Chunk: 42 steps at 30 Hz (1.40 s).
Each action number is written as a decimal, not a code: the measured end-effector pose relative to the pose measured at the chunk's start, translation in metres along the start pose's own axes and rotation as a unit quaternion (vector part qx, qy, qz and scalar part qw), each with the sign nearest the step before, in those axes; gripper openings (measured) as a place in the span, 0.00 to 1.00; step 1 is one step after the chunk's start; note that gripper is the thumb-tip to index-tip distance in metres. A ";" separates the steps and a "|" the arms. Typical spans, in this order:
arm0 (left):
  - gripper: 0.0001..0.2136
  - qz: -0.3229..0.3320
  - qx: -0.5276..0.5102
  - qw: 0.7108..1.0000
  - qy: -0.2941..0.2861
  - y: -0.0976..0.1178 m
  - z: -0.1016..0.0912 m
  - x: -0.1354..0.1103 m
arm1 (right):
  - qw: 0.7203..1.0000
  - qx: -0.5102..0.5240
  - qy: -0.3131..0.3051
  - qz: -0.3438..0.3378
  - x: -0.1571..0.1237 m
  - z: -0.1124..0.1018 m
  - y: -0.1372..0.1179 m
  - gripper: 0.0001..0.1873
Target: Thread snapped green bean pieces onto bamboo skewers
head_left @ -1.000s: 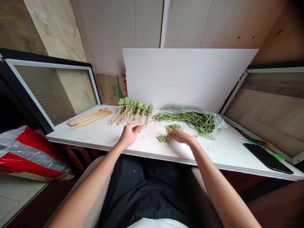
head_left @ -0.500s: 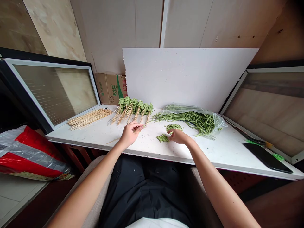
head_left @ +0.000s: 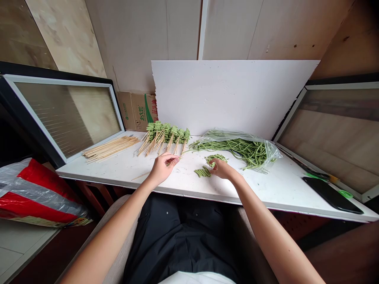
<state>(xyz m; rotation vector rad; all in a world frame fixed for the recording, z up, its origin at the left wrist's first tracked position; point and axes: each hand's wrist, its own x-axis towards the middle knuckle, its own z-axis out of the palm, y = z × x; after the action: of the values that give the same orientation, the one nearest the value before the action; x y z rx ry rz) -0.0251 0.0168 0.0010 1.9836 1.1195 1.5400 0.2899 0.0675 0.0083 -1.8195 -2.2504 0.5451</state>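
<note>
My left hand (head_left: 162, 167) is closed in a pinch on a thin wooden skewer (head_left: 140, 176), whose shaft runs out past the wrist toward the left. A bit of green shows at the fingertips. Over the cut pieces of long bean, my right hand (head_left: 222, 169) has its fingers bent down and drawn together; whatever is between them is hidden. A small row of bean pieces (head_left: 202, 172) lies just left of those fingertips, and a looser heap of bean pieces (head_left: 216, 158) lies behind them. Finished bean skewers (head_left: 169, 133) are stacked behind my left hand.
Bare skewers (head_left: 111, 148) lie in a bundle at the left. Whole long beans (head_left: 237, 146) spill from a clear plastic bag at the back right. A black phone (head_left: 331, 194) rests near the white table's (head_left: 177, 185) right end. A cardboard box (head_left: 137, 111) stands behind the stack.
Both hands keep nearly the same places and poses. The whole view has shifted very slightly.
</note>
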 end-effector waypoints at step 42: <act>0.26 -0.053 -0.125 0.990 -0.033 0.020 0.020 -0.010 | 0.855 0.431 0.011 -0.289 -0.035 0.028 -0.085 0.23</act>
<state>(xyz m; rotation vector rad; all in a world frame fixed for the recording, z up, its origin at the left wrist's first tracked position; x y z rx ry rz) 0.0004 0.0000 0.0028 1.7657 0.9387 1.4689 0.2112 0.0144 0.0198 -0.6677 -1.8813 1.1336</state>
